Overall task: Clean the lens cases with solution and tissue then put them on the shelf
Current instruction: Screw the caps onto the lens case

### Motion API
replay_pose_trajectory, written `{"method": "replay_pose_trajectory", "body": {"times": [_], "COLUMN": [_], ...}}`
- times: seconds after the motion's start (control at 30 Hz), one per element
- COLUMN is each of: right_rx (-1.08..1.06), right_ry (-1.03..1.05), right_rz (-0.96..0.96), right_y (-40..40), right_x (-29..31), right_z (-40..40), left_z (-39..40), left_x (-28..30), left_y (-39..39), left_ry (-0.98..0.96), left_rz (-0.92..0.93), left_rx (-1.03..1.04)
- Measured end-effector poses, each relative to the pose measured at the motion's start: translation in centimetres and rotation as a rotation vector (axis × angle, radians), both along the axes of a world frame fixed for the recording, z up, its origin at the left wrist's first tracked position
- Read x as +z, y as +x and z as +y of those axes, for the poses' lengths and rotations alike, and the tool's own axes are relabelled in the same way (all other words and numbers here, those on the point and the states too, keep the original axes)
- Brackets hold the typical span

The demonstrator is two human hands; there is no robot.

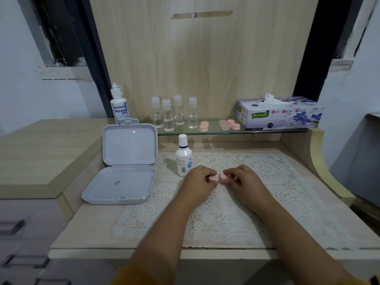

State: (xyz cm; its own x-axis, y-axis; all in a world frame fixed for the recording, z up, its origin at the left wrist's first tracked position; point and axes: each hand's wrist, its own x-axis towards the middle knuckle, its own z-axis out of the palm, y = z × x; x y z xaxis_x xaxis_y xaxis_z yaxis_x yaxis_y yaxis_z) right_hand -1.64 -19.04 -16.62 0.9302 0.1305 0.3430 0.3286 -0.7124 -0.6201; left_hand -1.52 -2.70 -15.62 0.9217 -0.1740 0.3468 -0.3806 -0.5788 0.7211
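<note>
A pink lens case [218, 177] is pinched between the curled fingers of the left hand [198, 179] and right hand [241, 179], just right of the solution bottle [184, 156], where a slipped cap could be dropped onto the lace mat [267, 192].
</note>
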Motion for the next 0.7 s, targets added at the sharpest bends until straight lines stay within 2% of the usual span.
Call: {"method": "replay_pose_trajectory", "body": {"times": [0.47,0.7], "right_rx": [0.062,0.077], "right_ry": [-0.153,-0.18], "right_rz": [-0.088,-0.055], "right_y": [0.27,0.16], "right_x": [-0.35,-0.18], "right_z": [-0.07,-0.06], "left_z": [0.01,-0.11], "left_x": [0.0,0.04], "left_y": [0.01,-0.03], "left_ry": [-0.03,-0.041], "left_rz": [0.007,0.012], "left_rx": [-0.035,-0.036]}}
